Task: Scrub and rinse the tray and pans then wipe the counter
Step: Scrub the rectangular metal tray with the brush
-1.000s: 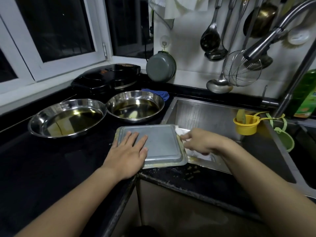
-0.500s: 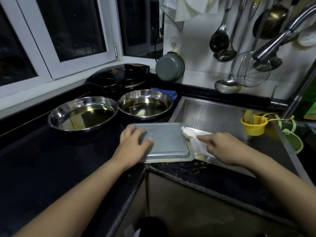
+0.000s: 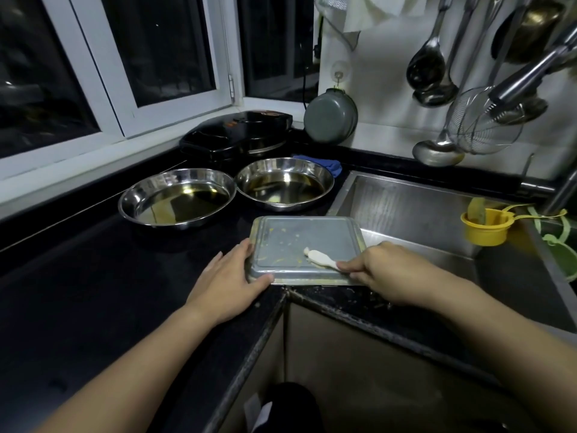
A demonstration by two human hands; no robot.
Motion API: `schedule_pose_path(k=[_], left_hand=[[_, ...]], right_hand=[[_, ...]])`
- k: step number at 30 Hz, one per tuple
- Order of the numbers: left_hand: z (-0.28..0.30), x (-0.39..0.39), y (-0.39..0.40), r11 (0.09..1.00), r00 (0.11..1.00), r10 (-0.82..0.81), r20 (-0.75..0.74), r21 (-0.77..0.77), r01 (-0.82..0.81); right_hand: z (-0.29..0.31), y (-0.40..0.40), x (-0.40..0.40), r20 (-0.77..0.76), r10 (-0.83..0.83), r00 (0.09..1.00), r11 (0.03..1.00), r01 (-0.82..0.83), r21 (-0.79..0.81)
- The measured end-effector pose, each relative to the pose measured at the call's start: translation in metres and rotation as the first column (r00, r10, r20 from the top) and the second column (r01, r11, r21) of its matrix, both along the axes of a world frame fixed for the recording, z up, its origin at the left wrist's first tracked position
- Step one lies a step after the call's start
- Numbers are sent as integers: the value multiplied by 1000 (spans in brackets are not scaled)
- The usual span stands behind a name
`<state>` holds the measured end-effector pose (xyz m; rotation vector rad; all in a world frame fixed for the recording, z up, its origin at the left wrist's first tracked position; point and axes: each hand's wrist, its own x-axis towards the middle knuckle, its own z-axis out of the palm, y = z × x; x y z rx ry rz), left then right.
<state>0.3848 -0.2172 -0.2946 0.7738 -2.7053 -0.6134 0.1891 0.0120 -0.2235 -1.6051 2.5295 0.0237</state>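
At far left we see the dark window panes (image 3: 150, 48) in their white frame, above a black counter (image 3: 78, 276). Next come two round steel pans: the left pan (image 3: 176, 198) and the right pan (image 3: 284, 182), side by side and almost touching, each with a film of yellowish oil in its bottom. We judge that neither has been scrubbed. Behind them sits a black appliance (image 3: 237, 132), and a blue cloth (image 3: 327, 164) lies just beyond the right pan.

The left hand (image 3: 224, 285) braces the near left corner of the tray (image 3: 290, 242), thumb along the front rim, fingers on the left edge. The tray lies upside down at the counter's corner, beside the sink (image 3: 406, 207), its base flecked with yellow residue. The right hand (image 3: 390, 273) pinches the handle of a pale scraper (image 3: 321, 257), whose blade lies flat on the tray's base.

We judge the task to be at its beginning: the tray is only being scraped, no water runs from the faucet (image 3: 530, 76), and rinsing, both pans and the counter wipe remain. Crumbs dot the counter edge below the tray.

At right, a yellow cup (image 3: 485, 229) sits at the sink's far side, and ladles (image 3: 431, 67) and a wire skimmer (image 3: 480, 126) hang on the white wall.
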Motion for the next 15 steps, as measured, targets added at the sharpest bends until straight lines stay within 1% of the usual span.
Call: schedule_pose_path(k=[2, 4, 6, 8, 11, 13, 15], left_hand=[[0, 0, 0, 1000, 1000, 8, 2, -20, -8], [-2, -2, 0, 999, 1000, 8, -2, -31, -8], [-2, -3, 1, 999, 1000, 5, -5, -47, -5], [-3, -4, 2, 998, 1000, 5, -5, -59, -5], [-4, -4, 1, 998, 1000, -1, 4, -70, 1], [-6, -4, 0, 997, 1000, -3, 17, -75, 4], [-7, -5, -1, 996, 1000, 2, 20, -88, 0]], right_hand=[[10, 13, -11, -47, -32, 998, 999, 34, 42], [16, 32, -28, -70, -117, 991, 991, 121, 64], [14, 44, -38, -81, -176, 981, 983, 180, 44], [7, 36, -36, -76, -139, 987, 990, 139, 0], [-9, 15, -27, -56, -7, 998, 996, 2, -86], [-12, 18, -32, -50, -8, 999, 992, 2, -124], [-12, 34, -44, -39, -53, 998, 992, 48, -116]])
